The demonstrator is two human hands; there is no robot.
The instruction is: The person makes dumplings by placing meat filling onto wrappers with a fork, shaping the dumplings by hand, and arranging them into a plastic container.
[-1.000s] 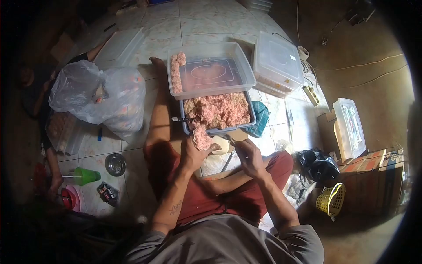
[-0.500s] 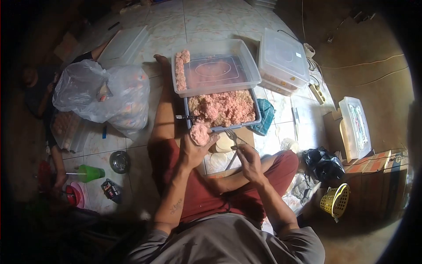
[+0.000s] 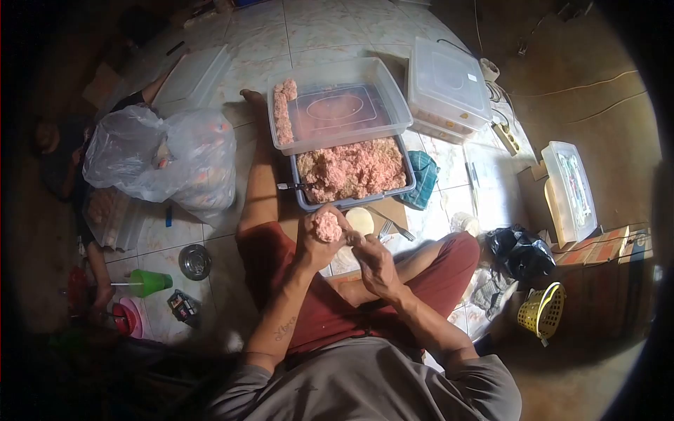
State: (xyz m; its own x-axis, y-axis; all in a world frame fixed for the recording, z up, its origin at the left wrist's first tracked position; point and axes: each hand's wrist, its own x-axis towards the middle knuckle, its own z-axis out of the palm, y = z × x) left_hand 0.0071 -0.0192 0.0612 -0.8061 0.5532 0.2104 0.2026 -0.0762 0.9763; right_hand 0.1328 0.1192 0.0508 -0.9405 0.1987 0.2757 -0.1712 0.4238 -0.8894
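Note:
A lump of pink minced filling (image 3: 328,227) sits in my left hand (image 3: 312,242), whose fingers curl round it. My right hand (image 3: 375,261) is closed beside it, its fingertips near the lump; whether they hold anything is too small to tell. Just beyond my hands is a grey-blue tray (image 3: 410,188) heaped with pink mince (image 3: 358,172). A clear plastic box (image 3: 393,105) rests on the tray's far side, with a row of pink pieces (image 3: 283,116) along its left wall. Pale round wrappers (image 3: 360,221) and forks (image 3: 394,224) lie near my right hand.
Left are a filled plastic bag (image 3: 203,158), a green cup (image 3: 149,282), a metal dish (image 3: 194,262) and another person's arm (image 3: 98,270). A teal cloth (image 3: 423,180), lidded boxes (image 3: 449,88), black bag (image 3: 519,251) and yellow basket (image 3: 541,311) stand right.
The forks have left my right hand and lie on the board. My right hand has moved left, close to my left hand. The lump in my left hand looks rounder and more enclosed.

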